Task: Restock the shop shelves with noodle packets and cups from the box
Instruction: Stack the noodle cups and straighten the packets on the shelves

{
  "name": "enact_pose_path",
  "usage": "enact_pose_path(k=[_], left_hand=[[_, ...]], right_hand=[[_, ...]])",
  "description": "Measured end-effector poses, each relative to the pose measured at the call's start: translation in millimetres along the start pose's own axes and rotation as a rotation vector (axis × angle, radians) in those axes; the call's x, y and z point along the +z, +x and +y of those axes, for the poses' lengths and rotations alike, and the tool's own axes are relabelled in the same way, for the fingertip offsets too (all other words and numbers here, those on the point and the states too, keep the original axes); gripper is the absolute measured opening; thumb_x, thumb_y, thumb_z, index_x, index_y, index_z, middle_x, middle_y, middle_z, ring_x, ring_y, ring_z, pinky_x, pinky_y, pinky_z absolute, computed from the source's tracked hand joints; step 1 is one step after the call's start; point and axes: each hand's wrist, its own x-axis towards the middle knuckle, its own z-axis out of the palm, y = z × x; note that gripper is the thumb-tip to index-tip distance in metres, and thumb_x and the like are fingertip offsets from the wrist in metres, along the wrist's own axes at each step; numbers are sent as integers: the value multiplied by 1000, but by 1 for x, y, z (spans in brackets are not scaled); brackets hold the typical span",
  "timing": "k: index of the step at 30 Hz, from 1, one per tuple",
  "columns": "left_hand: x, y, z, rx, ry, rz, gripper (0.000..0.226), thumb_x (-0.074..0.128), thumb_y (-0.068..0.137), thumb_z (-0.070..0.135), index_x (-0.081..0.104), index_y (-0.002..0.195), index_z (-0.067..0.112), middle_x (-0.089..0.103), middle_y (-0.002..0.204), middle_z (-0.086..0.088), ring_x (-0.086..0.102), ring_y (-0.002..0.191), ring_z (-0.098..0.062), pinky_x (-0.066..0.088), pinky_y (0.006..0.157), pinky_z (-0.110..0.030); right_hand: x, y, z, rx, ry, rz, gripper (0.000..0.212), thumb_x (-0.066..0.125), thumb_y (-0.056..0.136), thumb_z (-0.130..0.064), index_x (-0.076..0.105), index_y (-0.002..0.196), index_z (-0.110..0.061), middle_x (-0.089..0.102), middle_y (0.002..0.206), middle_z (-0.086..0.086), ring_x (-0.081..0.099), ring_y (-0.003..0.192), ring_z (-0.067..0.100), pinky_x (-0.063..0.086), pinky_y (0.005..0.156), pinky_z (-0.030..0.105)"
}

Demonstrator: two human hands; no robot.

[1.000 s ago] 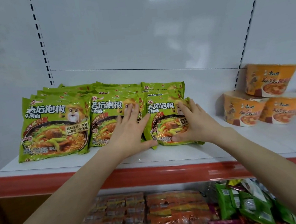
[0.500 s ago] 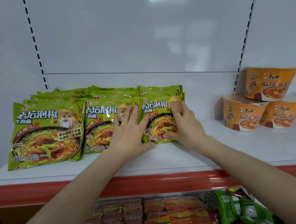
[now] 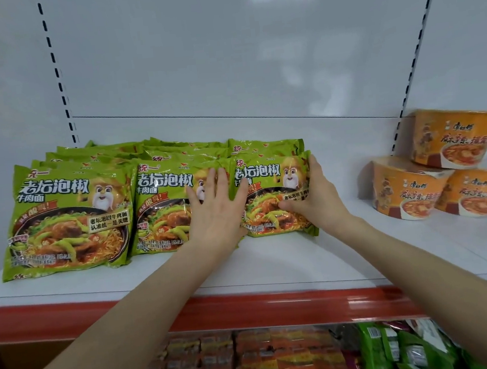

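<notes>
- Green glossy film covered every noodle packet on the white shelf (image 3: 274,265), where three rows leaned back side by side on its left half.
- The right row's front packet (image 3: 267,169) stood upright on its lower seam, its left edge touching the middle row's front packet (image 3: 164,210).
- The right hand (image 3: 317,197) had its grip clamped on the right edge of that right-row packet, with the thumb on the printed face and the fingers wrapped round towards the back.
- The left hand (image 3: 215,214) had its grip apart, the fingers straight and flat, pressing across the join between the two front packets.
- Such a packet probably handled light, with soft, slippery film that would crinkle and slide under a loose hold.
- The dry noodle block inside was likely brittle, so a hard squeeze on the middle of the face risked cracking it.
- The side edges and sealed seams looked the safest places to take hold, with a flat palm to steady the face.
- Orange noodle cups (image 3: 408,191) sat well apart to the right, two on the shelf and one stacked above; their stiffer walls would likely bear a hold round the side.
- The box was not in view.
</notes>
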Motion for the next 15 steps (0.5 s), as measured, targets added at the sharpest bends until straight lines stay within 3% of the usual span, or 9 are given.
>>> enact_pose_path(k=[4, 8, 13, 15], left_hand=[[-8, -3, -15, 97, -69, -109, 91, 53, 82, 58, -2, 148, 28, -20, 154, -14, -22, 141, -32, -1, 111, -59], [-13, -4, -27, 165, -24, -208, 100, 61, 79, 54, -8, 147, 31, -28, 152, -11, -28, 139, -29, -2, 112, -56], [-6, 0, -16, 83, 51, -149, 100, 62, 81, 48, -10, 147, 26, -24, 153, -16, -23, 141, -32, 3, 112, -57], [-2, 1, -11, 64, 68, -121, 99, 60, 82, 48, -11, 147, 26, -23, 153, -17, -22, 141, -33, 2, 112, -58]], right_hand=[[-3, 8, 8, 56, -4, -34, 98, 81, 67, -23, 19, 142, -14, 48, 134, 0, 48, 121, 18, 36, 90, 20], [-7, 14, 15, 161, 76, -128, 122, 83, 61, -34, -1, 147, -14, 35, 148, 2, 39, 133, 21, 34, 109, 39], [-2, 8, 17, 38, 18, -20, 109, 84, 63, -25, 13, 146, -14, 47, 135, -4, 47, 122, 15, 36, 95, 23], [0, 9, 19, 24, 7, -11, 111, 85, 61, -28, 13, 145, -14, 47, 130, -9, 48, 119, 11, 37, 96, 23]])
